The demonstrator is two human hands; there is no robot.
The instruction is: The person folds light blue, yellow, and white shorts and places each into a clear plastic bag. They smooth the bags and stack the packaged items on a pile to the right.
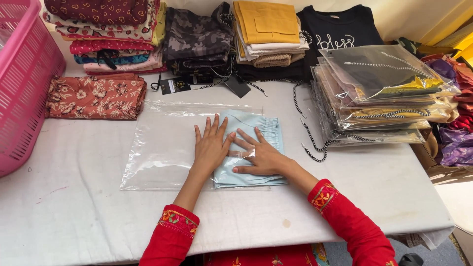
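Both hands flat, fingers spread, gripping nothing: left hand (211, 147) and right hand (260, 156) press the folded pale-blue soft cloth garment (256, 150) mid-table, at the clear floppy plastic bag (162, 148). Looks light, limp; film likely slippery. Best held by folded edges.

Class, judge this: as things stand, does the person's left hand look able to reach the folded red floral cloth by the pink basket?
Probably yes: the left hand rests flat, holding nothing, and only bare table lies before the red floral cloth.
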